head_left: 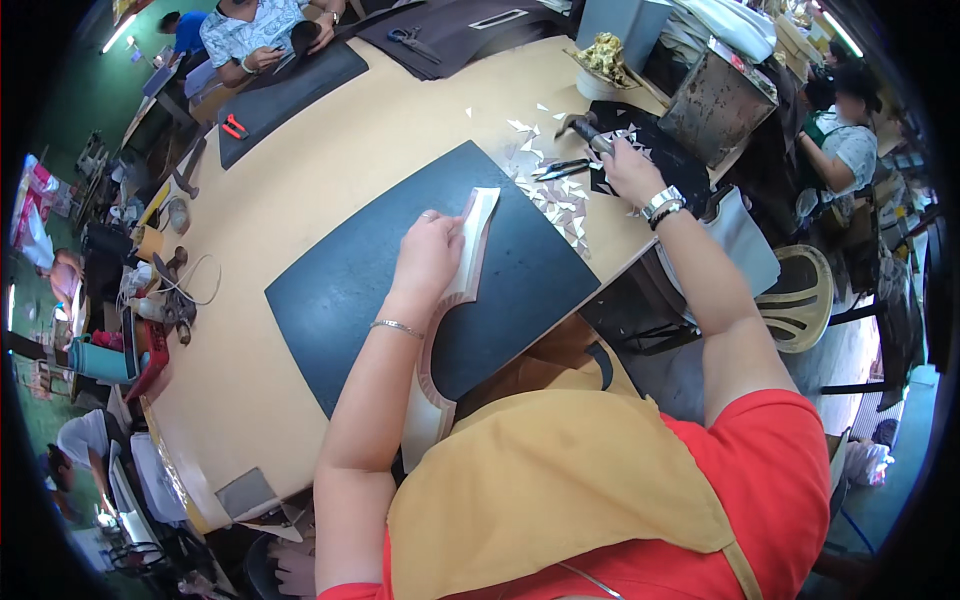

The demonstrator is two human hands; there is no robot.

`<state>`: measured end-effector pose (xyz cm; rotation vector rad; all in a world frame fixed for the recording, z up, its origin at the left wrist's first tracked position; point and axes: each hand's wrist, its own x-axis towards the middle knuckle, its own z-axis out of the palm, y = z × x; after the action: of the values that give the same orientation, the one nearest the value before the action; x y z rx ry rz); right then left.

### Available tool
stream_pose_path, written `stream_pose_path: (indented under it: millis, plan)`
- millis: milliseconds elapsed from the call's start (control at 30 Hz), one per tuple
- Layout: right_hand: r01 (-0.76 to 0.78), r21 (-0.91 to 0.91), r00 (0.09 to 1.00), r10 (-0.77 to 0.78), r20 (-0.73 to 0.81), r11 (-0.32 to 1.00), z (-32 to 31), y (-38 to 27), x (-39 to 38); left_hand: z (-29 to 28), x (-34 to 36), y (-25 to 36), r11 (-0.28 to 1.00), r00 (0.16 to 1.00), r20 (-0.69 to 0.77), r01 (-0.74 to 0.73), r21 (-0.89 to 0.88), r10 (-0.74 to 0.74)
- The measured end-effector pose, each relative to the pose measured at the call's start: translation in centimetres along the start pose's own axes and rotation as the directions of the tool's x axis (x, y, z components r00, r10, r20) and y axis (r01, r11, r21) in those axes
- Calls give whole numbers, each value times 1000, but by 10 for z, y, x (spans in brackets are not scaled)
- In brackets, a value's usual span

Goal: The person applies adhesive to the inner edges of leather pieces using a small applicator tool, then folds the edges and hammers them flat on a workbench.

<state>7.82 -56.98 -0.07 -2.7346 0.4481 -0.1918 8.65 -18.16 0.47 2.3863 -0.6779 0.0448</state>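
My left hand (pixel 430 248) lies on a pale curved strip of leather-like material (pixel 480 235), fingers bent and pressing it onto a dark cutting mat (pixel 350 285). The strip has a notched, folded-looking edge and curves down past my left forearm toward my apron. Closed round a hammer's handle is my right hand (pixel 632 172), to the right of the mat. The hammer (pixel 596 138) has its metal head pointing left, over the table by the scraps. Small black-handled snips (pixel 563 170) lie just left of my right hand.
Pale triangular scraps (pixel 565 215) cover the table beside the mat. Behind them stand a tub with yellowish glue-like lumps (pixel 605 60) and a worn metal box (pixel 718 105). Across the table, a person works near another dark mat (pixel 300 98), red pliers (pixel 235 127) and scissors (pixel 412 42).
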Motion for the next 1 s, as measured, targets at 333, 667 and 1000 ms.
stream_pose_path:
  millis: [333, 667, 1000]
  plan:
    - [268, 266, 892, -343, 296, 926, 7, -124, -87, -4, -17, -2, 998, 999, -23, -40, 46, 41]
    - [360, 253, 873, -420, 247, 898, 1, -145, -112, -17, -42, -10, 998, 1000, 7, -19, -62, 19]
    - [378, 287, 841, -456, 292, 881, 2, -152, -139, -31, -75, -4, 991, 998, 5, 62, -120, -62]
